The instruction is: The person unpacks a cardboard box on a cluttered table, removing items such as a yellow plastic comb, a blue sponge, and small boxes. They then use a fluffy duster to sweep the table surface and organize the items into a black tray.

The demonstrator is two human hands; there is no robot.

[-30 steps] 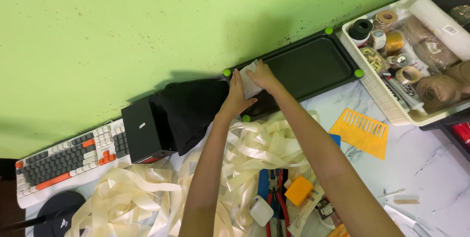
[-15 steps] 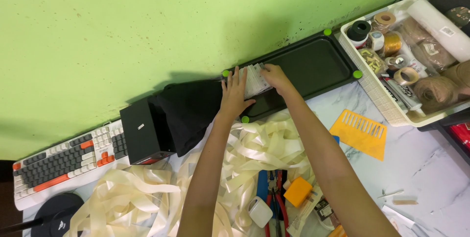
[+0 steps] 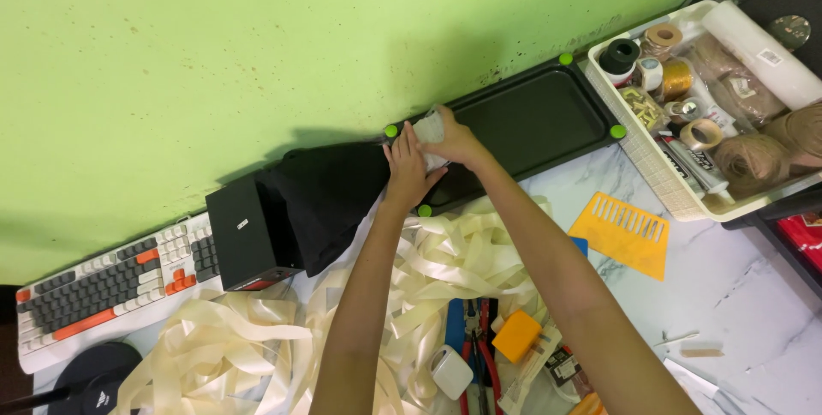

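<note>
Both my hands meet at the left end of a black tray [image 3: 531, 115] with green corner knobs that stands against the green wall. My right hand [image 3: 454, 141] is closed around a small whitish, clear-wrapped bundle [image 3: 428, 130]. My left hand [image 3: 408, 171] rests flat against the same bundle from the left, its fingers lying on the tray's edge. Just left of my hands a black cloth [image 3: 330, 197] drapes over a black box [image 3: 242, 235].
A heap of cream ribbon [image 3: 257, 342] covers the marble table near me. A white basket [image 3: 711, 89] of twine, tape rolls and tubes stands at the right. An orange scraper [image 3: 623, 233], pliers [image 3: 471, 329], a small orange block [image 3: 516, 336] and a keyboard [image 3: 94, 286] lie around.
My hands have stayed at the tray's left end. The bundle has shifted slightly, and my left hand has closed in flatter against it.
</note>
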